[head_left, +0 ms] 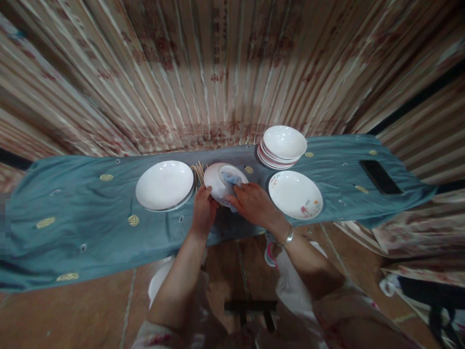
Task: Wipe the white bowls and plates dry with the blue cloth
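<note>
A white bowl (214, 180) is held tilted above the cloth-covered table, its underside and foot ring toward me. My left hand (204, 208) grips the bowl's rim at the lower left, thumb on the outside. Bunched in my right hand (252, 202) is a light blue cloth (231, 178), pressed against the bowl's base; part of it hangs below the fingers. Just left of the bowl lie several wooden chopsticks (199, 173), partly hidden by it.
White plates (165, 185) are stacked at left. To the right stand stacked bowls (284, 143) and a flower-patterned plate (295, 195). A black phone (379, 177) lies near the right end of the teal tablecloth (98, 213). Pleated curtains (218, 106) hang behind.
</note>
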Motion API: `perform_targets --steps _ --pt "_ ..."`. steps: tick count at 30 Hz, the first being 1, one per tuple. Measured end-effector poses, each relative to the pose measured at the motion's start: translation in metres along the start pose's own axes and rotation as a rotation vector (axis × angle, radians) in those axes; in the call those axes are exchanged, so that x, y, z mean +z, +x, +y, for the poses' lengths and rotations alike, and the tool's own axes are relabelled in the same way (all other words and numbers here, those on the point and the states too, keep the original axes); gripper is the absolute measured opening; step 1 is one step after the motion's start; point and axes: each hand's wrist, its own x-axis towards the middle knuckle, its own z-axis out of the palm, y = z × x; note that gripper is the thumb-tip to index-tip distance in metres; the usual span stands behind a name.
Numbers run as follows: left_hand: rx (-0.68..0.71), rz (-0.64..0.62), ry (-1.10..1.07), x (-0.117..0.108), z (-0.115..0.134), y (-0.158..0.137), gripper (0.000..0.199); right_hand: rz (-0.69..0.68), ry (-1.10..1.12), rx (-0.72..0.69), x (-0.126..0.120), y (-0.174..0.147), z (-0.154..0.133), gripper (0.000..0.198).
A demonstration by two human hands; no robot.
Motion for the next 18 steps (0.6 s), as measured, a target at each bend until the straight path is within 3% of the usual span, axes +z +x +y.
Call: perform_targets --steps 7,10,18 --pt "0.0 0.004 -0.02 -0.001 0.0 0.001 0.001 0.116 0.083 -0.059 0.013 0.002 -0.004 0.045" --pt "0.016 -0.017 -0.023 -0.003 -0.001 0.002 0.009 0.182 0.155 -0.078 0.024 0.005 -0.004 0.048" --pt "-0.018 -0.007 -0.05 -0.001 0.001 0.0 0.002 0.241 0.25 -0.067 0.049 0.016 0.002 0.057"
